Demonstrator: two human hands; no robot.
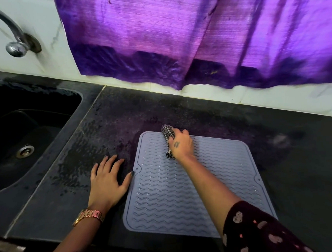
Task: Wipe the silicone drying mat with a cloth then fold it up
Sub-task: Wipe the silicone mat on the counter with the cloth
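Flat on the dark speckled stone counter (123,112) lies the grey-blue square silicone drying mat (182,191), ribbed with wavy lines, unfolded, corners rounded. Right hand (182,146) at the mat's far edge, near its far-left corner, fingers curled round a bunched black-and-white checked cloth (168,140); cloth pressed down on the mat, its far end spilling just over the rim onto the counter. Small dark mark on the back of that hand. Right forearm crosses the mat diagonally; dark sleeve with pale heart shapes (259,232) at lower right.

Left hand (107,180) spread flat on the counter just beside the mat's left edge, fingers straight and apart, holding nothing; thumb tip touches the mat's rim. Gold-toned metal link watch (89,216) on the left wrist.

Counter surface left of the mat looks wet and patchy. Black sink (39,130) with a round metal drain (25,151) at far left; chrome tap (13,44) on the white tiled wall above it. Purple curtain (177,40) hangs behind the counter, casting a violet tint on the stone.
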